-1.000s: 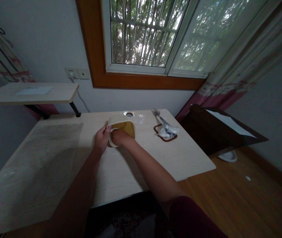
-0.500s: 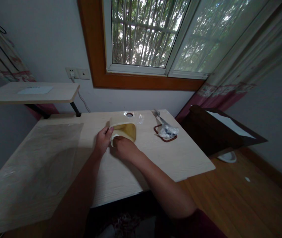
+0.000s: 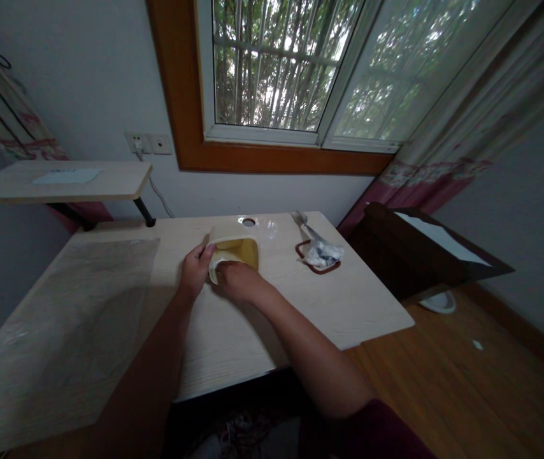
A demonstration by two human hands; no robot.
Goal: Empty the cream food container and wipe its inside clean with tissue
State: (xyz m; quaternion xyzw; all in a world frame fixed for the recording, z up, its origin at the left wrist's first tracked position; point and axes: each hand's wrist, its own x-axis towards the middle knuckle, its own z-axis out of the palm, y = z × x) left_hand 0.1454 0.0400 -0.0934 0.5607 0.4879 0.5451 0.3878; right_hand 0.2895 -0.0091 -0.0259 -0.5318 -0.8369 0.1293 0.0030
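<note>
A cream box (image 3: 249, 254) with a yellowish inside and rounded corners rests on the table, its opening facing me. My left hand (image 3: 195, 270) grips its left side, thumb on the rim. My right hand (image 3: 239, 280) reaches in at the near left corner, fingers bent and pressing a crumpled white tissue or cloth (image 3: 214, 268) against the inner side. Its fingertips are partly hidden inside the box. To the right lies a brown rounded-square frame (image 3: 320, 270), with a crumpled clear plastic bag (image 3: 323, 252) partly over it.
The pale wooden table (image 3: 295, 319) carries a clear plastic sheet (image 3: 95, 306) on the left. A raised shelf (image 3: 123, 178) stands at the back left. Behind are a cable hole (image 3: 249, 222) and the window (image 3: 281, 76). A dark cabinet (image 3: 391, 248) stands past the right edge.
The box has tilted and shifted slightly left in my left hand. My right hand has moved a little deeper into its left corner with the white tissue or cloth.
</note>
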